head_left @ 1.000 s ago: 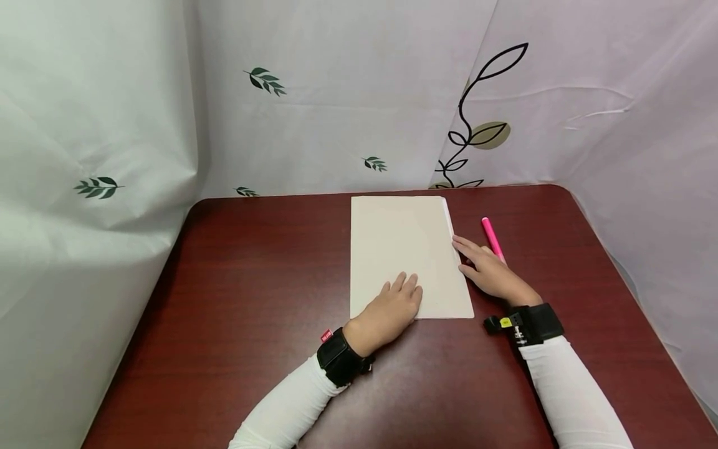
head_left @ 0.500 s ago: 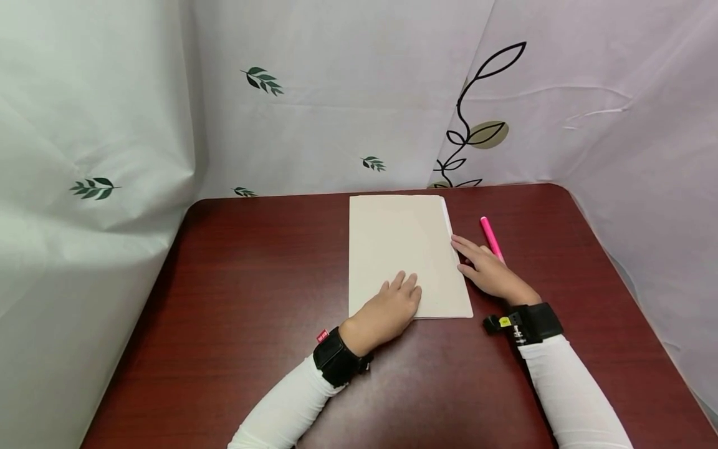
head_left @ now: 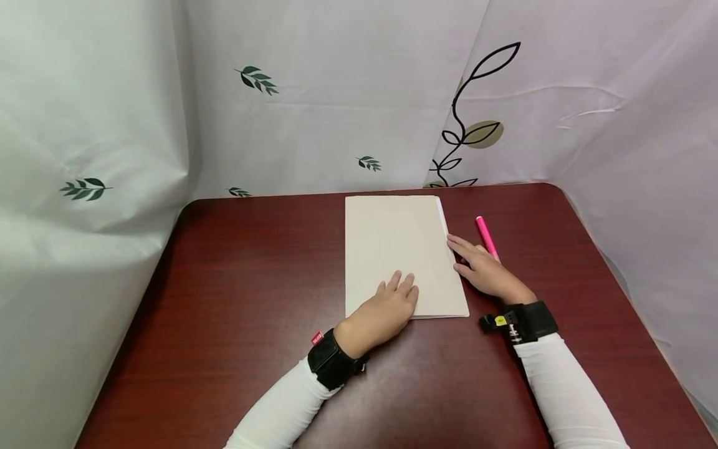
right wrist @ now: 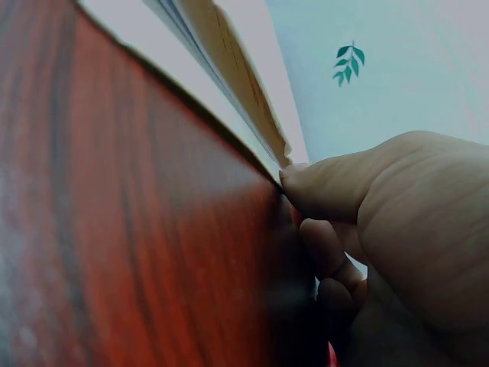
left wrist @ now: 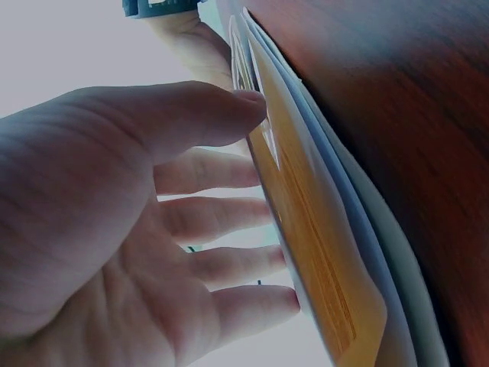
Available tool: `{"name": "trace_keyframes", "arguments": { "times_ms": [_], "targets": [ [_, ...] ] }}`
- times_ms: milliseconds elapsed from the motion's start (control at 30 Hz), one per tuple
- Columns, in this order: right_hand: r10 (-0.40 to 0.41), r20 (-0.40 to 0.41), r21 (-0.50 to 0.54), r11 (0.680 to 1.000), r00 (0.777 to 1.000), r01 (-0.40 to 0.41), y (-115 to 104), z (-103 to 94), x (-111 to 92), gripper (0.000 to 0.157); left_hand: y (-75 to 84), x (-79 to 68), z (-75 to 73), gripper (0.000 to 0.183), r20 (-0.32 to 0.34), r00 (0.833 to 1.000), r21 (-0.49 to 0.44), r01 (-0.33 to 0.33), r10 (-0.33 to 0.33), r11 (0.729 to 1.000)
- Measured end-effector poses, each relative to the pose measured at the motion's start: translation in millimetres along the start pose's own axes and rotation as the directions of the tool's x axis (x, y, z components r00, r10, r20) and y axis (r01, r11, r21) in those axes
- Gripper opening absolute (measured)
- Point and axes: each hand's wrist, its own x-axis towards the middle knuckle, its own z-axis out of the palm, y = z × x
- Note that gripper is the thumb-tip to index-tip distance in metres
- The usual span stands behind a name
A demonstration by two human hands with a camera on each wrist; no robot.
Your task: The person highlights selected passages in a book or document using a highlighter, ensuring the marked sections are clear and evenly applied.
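A flat beige paper folder (head_left: 392, 243) lies on the table with its cover shut. My left hand (head_left: 381, 312) rests on the folder's lower part, fingers spread and nearly straight. In the left wrist view, the left thumb (left wrist: 191, 115) lies at the near edge, where a brown layer (left wrist: 313, 229) and paler sheets fan apart. At the folder's right edge, the fingertips of my right hand (head_left: 488, 271) touch. The right wrist view has its thumb (right wrist: 328, 183) against the edge of the layers. A pink marker (head_left: 487, 236) lies beside the right hand, its lower end hidden.
The dark red wooden table (head_left: 252, 268) has rounded far corners. Behind it and at both sides hangs a white cloth (head_left: 314, 93) with printed leaves. Black straps with small cameras sit on both wrists, over white sleeves.
The whole head view has shifted slightly, moving everything a little to the left in it. Both hands, the folder and the marker keep their places on the table.
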Motion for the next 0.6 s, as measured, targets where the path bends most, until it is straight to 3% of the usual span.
{"name": "trace_keyframes", "arguments": {
  "times_ms": [267, 600],
  "targets": [
    [0.002, 0.008, -0.004, 1.0, 1.0, -0.002, -0.8, 1.5, 1.6, 0.057, -2.4, -4.5, 0.7, 0.036, -0.034, 0.999, -0.007, -0.014, 0.013, 1.0],
    [-0.002, 0.005, -0.015, 1.0, 1.0, 0.002, -0.3, 1.6, 1.1, 0.059, -3.8, -8.0, -3.6, 0.04, -0.003, 1.0, -0.026, -0.019, 0.019, 0.999]
  ]
}}
